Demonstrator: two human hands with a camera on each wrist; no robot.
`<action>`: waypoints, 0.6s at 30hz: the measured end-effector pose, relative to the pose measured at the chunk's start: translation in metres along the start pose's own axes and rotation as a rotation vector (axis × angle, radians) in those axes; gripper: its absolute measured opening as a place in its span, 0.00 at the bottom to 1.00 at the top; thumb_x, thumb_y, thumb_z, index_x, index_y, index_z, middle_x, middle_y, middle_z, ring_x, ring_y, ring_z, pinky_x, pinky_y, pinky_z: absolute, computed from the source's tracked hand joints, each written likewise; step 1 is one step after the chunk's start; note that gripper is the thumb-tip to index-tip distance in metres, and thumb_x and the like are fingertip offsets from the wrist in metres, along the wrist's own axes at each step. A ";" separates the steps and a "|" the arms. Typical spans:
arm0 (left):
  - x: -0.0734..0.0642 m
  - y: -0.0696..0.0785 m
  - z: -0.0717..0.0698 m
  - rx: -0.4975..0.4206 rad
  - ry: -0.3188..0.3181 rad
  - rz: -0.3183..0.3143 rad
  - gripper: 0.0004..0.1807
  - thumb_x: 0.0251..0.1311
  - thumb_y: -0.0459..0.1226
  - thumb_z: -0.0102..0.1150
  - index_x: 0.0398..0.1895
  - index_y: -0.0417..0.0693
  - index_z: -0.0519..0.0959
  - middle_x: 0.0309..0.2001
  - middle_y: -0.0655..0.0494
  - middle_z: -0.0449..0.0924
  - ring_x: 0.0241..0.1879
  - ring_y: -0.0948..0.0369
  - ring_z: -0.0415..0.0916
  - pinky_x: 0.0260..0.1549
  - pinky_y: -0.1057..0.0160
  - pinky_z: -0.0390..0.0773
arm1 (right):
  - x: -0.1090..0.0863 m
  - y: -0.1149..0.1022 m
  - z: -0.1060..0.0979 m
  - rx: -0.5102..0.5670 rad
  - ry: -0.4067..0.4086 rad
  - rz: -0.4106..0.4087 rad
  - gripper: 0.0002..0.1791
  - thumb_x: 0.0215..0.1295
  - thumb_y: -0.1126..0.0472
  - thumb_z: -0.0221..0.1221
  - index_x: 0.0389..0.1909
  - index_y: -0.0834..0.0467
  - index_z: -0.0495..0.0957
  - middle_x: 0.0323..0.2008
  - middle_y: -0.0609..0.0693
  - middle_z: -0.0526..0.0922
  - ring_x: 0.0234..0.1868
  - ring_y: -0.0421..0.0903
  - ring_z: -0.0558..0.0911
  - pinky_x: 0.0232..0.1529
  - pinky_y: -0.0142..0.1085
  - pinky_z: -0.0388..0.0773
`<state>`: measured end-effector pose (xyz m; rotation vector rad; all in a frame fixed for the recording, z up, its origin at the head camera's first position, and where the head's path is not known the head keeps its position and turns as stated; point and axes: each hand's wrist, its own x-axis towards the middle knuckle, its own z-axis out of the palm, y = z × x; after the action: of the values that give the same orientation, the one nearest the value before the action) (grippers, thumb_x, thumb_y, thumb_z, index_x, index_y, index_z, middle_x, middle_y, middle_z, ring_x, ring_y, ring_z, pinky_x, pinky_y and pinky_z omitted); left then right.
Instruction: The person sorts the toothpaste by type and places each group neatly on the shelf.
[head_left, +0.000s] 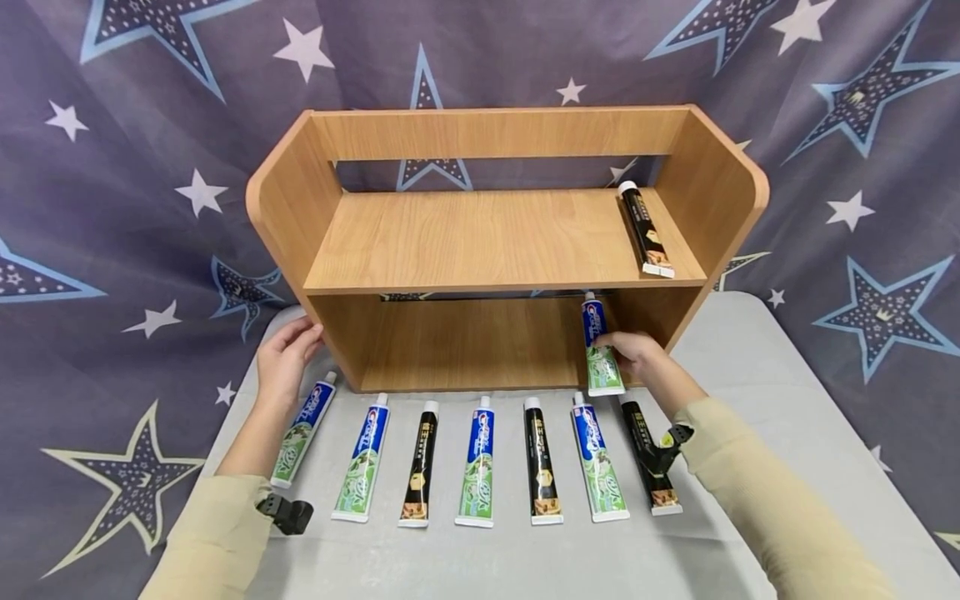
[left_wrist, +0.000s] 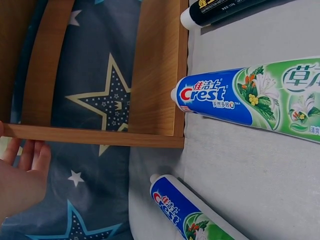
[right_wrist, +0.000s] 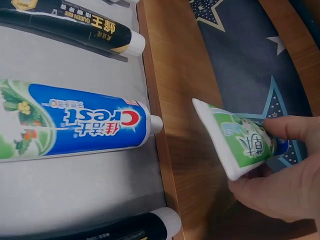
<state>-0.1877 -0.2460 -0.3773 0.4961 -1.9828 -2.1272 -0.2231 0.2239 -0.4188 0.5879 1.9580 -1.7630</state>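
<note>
My right hand [head_left: 633, 350] pinches a blue and green Crest toothpaste tube [head_left: 602, 358] in front of the lower compartment's right part. That tube's cap points into the compartment; in the right wrist view its flat white end [right_wrist: 217, 142] faces the camera. My left hand [head_left: 282, 358] touches the left side panel of the wooden shelf [head_left: 330, 333] from outside; the left wrist view shows its fingers [left_wrist: 37, 155] against the panel edge. On the upper board lies a black toothpaste tube [head_left: 645, 229], at the right.
Before the shelf, a row of Crest tubes [head_left: 476, 467] and black tubes [head_left: 542, 467] lies on the grey-covered table [head_left: 510, 567], caps toward the shelf. The leftmost Crest tube [head_left: 303, 433] lies under my left hand. A star-patterned curtain [head_left: 150, 317] hangs behind.
</note>
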 end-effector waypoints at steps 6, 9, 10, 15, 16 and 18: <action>-0.001 0.003 -0.001 0.045 -0.004 -0.003 0.20 0.63 0.37 0.60 0.57 0.40 0.76 0.39 0.70 0.78 0.38 0.74 0.79 0.47 0.78 0.80 | 0.016 0.001 0.007 -0.055 0.101 -0.058 0.33 0.61 0.69 0.53 0.66 0.75 0.56 0.55 0.59 0.70 0.51 0.48 0.73 0.61 0.37 0.74; -0.002 0.004 -0.002 0.042 -0.002 -0.005 0.21 0.63 0.37 0.60 0.58 0.39 0.75 0.39 0.70 0.78 0.38 0.74 0.79 0.47 0.78 0.80 | 0.025 0.002 0.010 -0.096 0.176 -0.107 0.35 0.61 0.69 0.55 0.69 0.72 0.55 0.67 0.65 0.65 0.62 0.55 0.70 0.69 0.42 0.69; -0.002 0.004 -0.002 0.038 -0.001 -0.005 0.21 0.63 0.37 0.60 0.58 0.39 0.75 0.39 0.70 0.78 0.38 0.74 0.79 0.47 0.78 0.80 | 0.028 0.002 0.010 -0.114 0.200 -0.125 0.36 0.60 0.69 0.55 0.69 0.72 0.55 0.69 0.65 0.63 0.65 0.56 0.68 0.71 0.43 0.67; -0.002 0.003 -0.003 0.039 -0.006 0.001 0.20 0.62 0.37 0.60 0.56 0.39 0.76 0.38 0.71 0.79 0.38 0.74 0.79 0.45 0.80 0.80 | 0.040 0.007 0.012 -0.200 0.324 -0.187 0.35 0.59 0.67 0.59 0.67 0.70 0.60 0.67 0.66 0.66 0.67 0.59 0.69 0.70 0.44 0.67; -0.002 0.003 -0.002 0.039 -0.009 0.002 0.20 0.62 0.37 0.61 0.56 0.39 0.76 0.38 0.71 0.79 0.38 0.74 0.79 0.44 0.80 0.80 | 0.041 0.009 0.012 -0.202 0.338 -0.192 0.34 0.58 0.67 0.59 0.67 0.70 0.62 0.66 0.66 0.68 0.66 0.59 0.70 0.70 0.44 0.68; -0.003 0.002 -0.002 0.036 -0.009 0.002 0.20 0.62 0.37 0.61 0.56 0.39 0.76 0.37 0.71 0.79 0.37 0.74 0.79 0.44 0.81 0.80 | 0.045 0.011 0.011 -0.224 0.364 -0.204 0.34 0.58 0.66 0.59 0.66 0.70 0.63 0.65 0.67 0.69 0.64 0.58 0.72 0.69 0.44 0.69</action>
<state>-0.1846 -0.2472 -0.3746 0.4910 -2.0295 -2.0994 -0.2528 0.2145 -0.4545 0.6884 2.5043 -1.6032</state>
